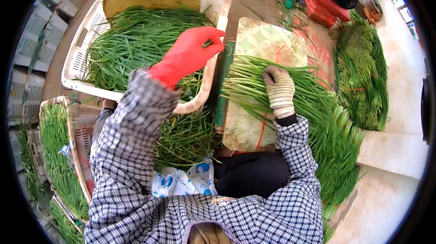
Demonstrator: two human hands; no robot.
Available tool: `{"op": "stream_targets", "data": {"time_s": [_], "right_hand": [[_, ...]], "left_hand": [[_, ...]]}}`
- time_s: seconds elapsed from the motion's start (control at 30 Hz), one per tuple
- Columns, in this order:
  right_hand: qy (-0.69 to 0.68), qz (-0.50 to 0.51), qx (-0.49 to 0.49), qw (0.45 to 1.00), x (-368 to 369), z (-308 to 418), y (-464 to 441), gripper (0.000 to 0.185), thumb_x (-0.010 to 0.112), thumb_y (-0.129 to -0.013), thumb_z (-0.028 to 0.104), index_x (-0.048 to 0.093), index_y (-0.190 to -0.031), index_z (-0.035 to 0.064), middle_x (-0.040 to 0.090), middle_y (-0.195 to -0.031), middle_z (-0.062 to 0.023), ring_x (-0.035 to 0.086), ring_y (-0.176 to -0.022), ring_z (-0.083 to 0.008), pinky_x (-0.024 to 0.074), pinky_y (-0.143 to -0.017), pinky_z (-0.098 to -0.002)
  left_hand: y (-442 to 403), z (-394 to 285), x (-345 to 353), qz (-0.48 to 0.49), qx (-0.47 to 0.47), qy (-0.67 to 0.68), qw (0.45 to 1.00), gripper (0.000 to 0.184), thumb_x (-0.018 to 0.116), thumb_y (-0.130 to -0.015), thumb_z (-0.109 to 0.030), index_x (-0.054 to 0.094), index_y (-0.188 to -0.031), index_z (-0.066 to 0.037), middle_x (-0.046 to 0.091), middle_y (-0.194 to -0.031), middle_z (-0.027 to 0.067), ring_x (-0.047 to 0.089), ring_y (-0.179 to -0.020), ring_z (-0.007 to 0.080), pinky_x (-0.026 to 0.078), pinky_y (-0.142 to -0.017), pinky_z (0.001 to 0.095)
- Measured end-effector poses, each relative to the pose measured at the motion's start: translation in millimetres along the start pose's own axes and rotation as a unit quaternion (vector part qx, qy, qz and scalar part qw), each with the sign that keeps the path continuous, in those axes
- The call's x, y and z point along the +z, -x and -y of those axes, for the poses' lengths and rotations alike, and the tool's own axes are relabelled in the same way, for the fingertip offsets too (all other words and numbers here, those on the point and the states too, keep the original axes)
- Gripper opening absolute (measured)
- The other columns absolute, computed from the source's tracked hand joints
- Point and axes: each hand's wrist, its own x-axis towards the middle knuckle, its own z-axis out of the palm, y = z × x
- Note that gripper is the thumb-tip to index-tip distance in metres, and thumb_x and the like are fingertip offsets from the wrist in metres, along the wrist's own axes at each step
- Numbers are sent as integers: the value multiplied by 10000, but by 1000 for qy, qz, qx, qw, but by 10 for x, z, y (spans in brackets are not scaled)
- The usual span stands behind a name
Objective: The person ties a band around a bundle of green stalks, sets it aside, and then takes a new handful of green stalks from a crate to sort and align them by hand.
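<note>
My left hand (pixel 193 55), in a red rubber glove, is raised above the near right rim of a white plastic basket (pixel 221 5). Its thumb and forefinger pinch together, and anything between the tips is too small to make out. Loose garlic chives (pixel 141 39) fill the basket. In a striped knit glove, my right hand (pixel 280 88) curls over a bunch of garlic chives (pixel 247 80) on a worn board (pixel 247 133). The pale stalk ends point left, the green leaves right. A red string (pixel 262 130) runs across the board beneath the bunch.
Piled chives (pixel 338 167) lie right of my right arm, with a tied stack (pixel 363 76) beyond. A crate of chives (pixel 59 153) stands at left. Loose leaves (pixel 186 135) lie below the basket. A red box (pixel 318 5) sits at the back right.
</note>
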Motion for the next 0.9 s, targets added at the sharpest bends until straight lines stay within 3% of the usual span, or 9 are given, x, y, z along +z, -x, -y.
{"op": "stream_targets", "data": {"time_s": [0.13, 0.27, 0.33, 0.4, 0.5, 0.6, 0.67, 0.73, 0.9], "right_hand": [[38, 3, -20, 999, -79, 75, -23, 115, 654, -821, 188, 655, -890, 97, 664, -919, -119, 609, -894, -336, 479, -789, -439], [168, 35, -90, 981, -103, 36, -98, 222, 672, -788, 203, 645, -987, 107, 660, -936, -134, 609, -884, -336, 475, -811, -455], [230, 71, -85, 967, -135, 121, -156, 304, 695, -762, 200, 653, -1057, 144, 664, -945, -129, 607, -928, -327, 457, -869, -469], [295, 148, -79, 941, -200, 214, -242, 259, 694, -765, 207, 670, -1020, 168, 672, -951, -119, 607, -959, -317, 455, -890, -467], [352, 168, -90, 916, -287, 287, -260, 241, 719, -739, 214, 690, -975, 177, 657, -1007, -154, 589, -992, -362, 444, -917, -465], [397, 292, -25, 870, -313, 369, -331, 467, 732, -745, 236, 625, -1196, 182, 636, -1140, -160, 581, -1094, -336, 437, -975, -436], [371, 326, -9, 869, -562, 809, -487, 689, 752, -727, 268, 489, -1353, 153, 587, -1250, -168, 566, -1138, -336, 422, -997, -464], [276, 192, -126, 933, -566, 1095, -624, 716, 754, -728, 254, 464, -1353, 61, 581, -1242, -204, 553, -1151, -351, 425, -992, -462], [26, 230, -223, 947, -57, 2718, -1142, 873, 808, -695, 312, 393, -1368, -59, 523, -1275, -295, 485, -1227, -397, 408, -1022, -413]], "left_hand": [[854, -459, -639, 184, 18, 194, 964, 160, 669, -829, -94, 689, -978, -41, 660, -1095, 184, 606, -1043, 351, 471, -918, 382], [2078, -599, -688, 408, -39, -76, 909, 692, 711, -774, -220, 437, -1375, -13, 622, -1132, 185, 612, -982, 342, 481, -863, 443], [2550, -482, -734, 325, -19, -201, 924, 875, 714, -735, -251, 277, -1448, 5, 611, -1129, 187, 614, -948, 343, 488, -839, 435], [2820, -423, -830, 260, -76, -220, 937, 609, 708, -719, -224, 527, -1263, -18, 618, -1082, 169, 603, -962, 332, 479, -854, 414], [3043, -367, -1009, 209, -300, -55, 929, 195, 706, -728, -190, 584, -653, -56, 625, -1145, 136, 555, -1106, 340, 430, -949, 432], [3223, -276, -1111, 79, -109, -138, 981, 183, 719, -714, -168, 629, -821, -52, 568, -1275, 156, 488, -1230, 360, 386, -1025, 473], [3210, -175, -1341, 65, -100, -206, 971, 667, 731, -710, -160, 490, -1329, -93, 414, -1446, 156, 350, -1359, 363, 265, -1130, 502], [3029, 59, -1674, -33, -95, -207, 973, 707, 726, -731, -161, 456, -1382, -100, 440, -1428, 153, 366, -1349, 358, 248, -1143, 484], [2695, 1390, -1987, -216, -126, -258, 933, 450, 613, -882, -280, 561, -1300, -121, 614, -1242, 113, 527, -1210, 285, 305, -1110, 457]]}}
